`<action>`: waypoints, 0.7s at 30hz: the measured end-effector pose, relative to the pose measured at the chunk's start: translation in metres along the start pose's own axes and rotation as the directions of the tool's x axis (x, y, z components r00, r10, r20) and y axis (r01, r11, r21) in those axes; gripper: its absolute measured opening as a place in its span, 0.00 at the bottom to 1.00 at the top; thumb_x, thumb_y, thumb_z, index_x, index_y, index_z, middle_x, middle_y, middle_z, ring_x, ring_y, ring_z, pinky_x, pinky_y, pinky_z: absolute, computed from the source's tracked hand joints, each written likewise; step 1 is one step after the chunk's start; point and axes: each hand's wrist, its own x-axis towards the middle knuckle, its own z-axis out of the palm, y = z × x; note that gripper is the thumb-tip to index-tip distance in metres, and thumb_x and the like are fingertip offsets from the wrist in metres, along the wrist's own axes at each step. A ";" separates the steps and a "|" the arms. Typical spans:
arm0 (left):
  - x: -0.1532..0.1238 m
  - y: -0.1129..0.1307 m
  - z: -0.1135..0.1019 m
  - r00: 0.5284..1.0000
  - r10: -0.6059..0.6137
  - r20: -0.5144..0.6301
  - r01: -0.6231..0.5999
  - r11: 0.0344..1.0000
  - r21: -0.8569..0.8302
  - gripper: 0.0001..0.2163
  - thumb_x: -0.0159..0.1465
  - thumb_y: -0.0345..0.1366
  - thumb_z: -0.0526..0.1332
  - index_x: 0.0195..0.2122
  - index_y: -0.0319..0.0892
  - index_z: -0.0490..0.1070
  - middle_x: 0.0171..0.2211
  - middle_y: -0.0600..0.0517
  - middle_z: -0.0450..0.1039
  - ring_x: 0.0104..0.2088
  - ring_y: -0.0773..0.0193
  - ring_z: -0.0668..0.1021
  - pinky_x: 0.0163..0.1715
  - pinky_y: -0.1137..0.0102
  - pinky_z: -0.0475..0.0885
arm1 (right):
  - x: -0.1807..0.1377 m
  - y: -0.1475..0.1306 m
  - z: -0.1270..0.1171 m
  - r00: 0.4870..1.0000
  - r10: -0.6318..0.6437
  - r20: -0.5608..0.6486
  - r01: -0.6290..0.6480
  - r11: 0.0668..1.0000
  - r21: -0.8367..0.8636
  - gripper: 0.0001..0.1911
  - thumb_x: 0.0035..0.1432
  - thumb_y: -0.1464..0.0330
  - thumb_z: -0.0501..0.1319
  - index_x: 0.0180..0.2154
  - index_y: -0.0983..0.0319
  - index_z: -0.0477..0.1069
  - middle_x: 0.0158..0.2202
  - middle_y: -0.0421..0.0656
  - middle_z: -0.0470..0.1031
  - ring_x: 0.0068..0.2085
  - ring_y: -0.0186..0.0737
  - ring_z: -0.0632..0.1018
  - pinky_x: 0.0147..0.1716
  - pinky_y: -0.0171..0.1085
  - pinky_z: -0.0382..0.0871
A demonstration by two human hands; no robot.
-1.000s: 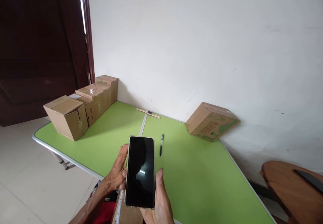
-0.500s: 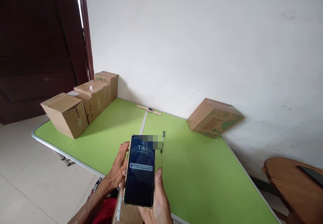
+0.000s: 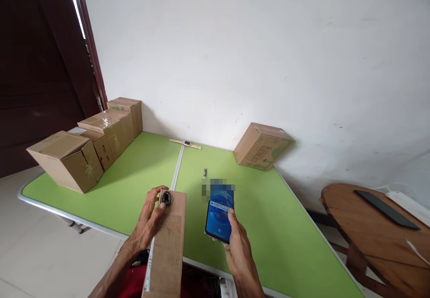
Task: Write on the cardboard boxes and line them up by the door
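A smartphone [image 3: 220, 219] with a lit blue lock screen sits in my right hand [image 3: 240, 248], its thumb on the screen edge. The phone's top is partly covered by a blurred patch. My left hand [image 3: 146, 224] is closed around the far left corner of a long cardboard box [image 3: 168, 244] standing close to my body. Beside the left thumb, on the box's far end, is a dark round piece [image 3: 166, 197] that looks wrapped in clear tape. A thin dark-and-silver object [image 3: 205, 172] lies just beyond the phone, partly hidden by the blur.
Several cardboard boxes [image 3: 116, 125] line the left of the green table [image 3: 134, 172]. A tilted carton [image 3: 264, 148] leans by the wall. A pink-strapped watch [image 3: 187, 143] lies at the back edge. On the right, a brown wooden table [image 3: 366, 235] bears a dark flat device [image 3: 386, 209].
My left hand has left the phone and gone to the box. The phone has moved right in my right hand, and its screen looks brighter blue. The view has shifted right.
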 end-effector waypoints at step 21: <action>-0.003 -0.030 -0.002 0.996 0.079 0.051 -0.072 0.989 -0.125 0.41 0.71 0.69 0.41 0.74 0.46 0.57 0.76 0.40 0.54 0.74 0.40 0.59 0.73 0.44 0.52 | 0.048 0.031 -0.030 0.922 -0.376 0.096 0.262 0.419 -0.870 0.23 0.55 0.43 0.55 0.31 0.56 0.71 0.33 0.56 0.76 0.44 0.68 0.78 0.44 0.59 0.70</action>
